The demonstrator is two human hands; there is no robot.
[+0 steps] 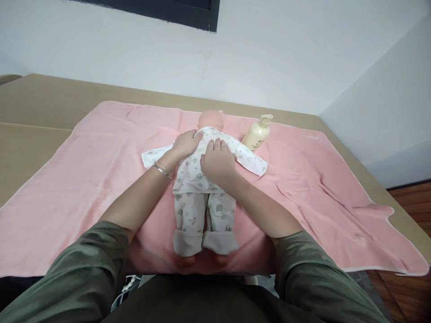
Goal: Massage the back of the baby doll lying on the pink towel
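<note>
A baby doll (210, 119) in a white patterned top (190, 177) and matching trousers (190, 213) lies on a pink blanket (111, 166), its head toward the wall and its face not visible. My left hand (187, 143) rests on the left shoulder side of the top, fingers extended. Flat on the upper middle of the top is my right hand (218, 161), its fingers lying over the cloth. Neither hand grips anything. The sleeves of the top spread out to both sides, and the trouser cuffs are folded up.
A cream pump bottle (257, 133) stands on the blanket beside the right sleeve. The wooden table (50, 96) shows around the blanket's edges, with a white wall (269, 58) behind it. Folds run through the blanket's right part.
</note>
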